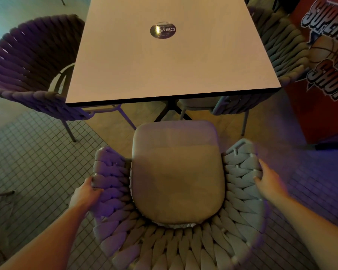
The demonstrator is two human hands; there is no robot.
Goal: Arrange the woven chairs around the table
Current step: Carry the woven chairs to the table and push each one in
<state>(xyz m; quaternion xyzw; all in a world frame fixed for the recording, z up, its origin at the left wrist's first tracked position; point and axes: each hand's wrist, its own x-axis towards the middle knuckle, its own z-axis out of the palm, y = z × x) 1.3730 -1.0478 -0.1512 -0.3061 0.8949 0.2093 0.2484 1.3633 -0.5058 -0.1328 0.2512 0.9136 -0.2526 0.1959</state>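
2 hands, left hand (pixel 86 193) and right hand (pixel 268 182), fingers curled gripping the near woven chair (pixel 176 240) facing the worktop (pixel 164 61); beyond the fingers, 2 more woven chairs flank it, left chair (pixel 25 63) and right chair (pixel 281 47).

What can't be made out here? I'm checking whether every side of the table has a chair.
All in the head view:
- Far side of the table: cut off by the top edge, so any chair there is unseen.
- Near chair legs: hidden beneath its seat.
- Right chair: seat mostly under the tabletop.
- Right hand: motion-blurred, grip unclear.
- Round sticker: small print unreadable.
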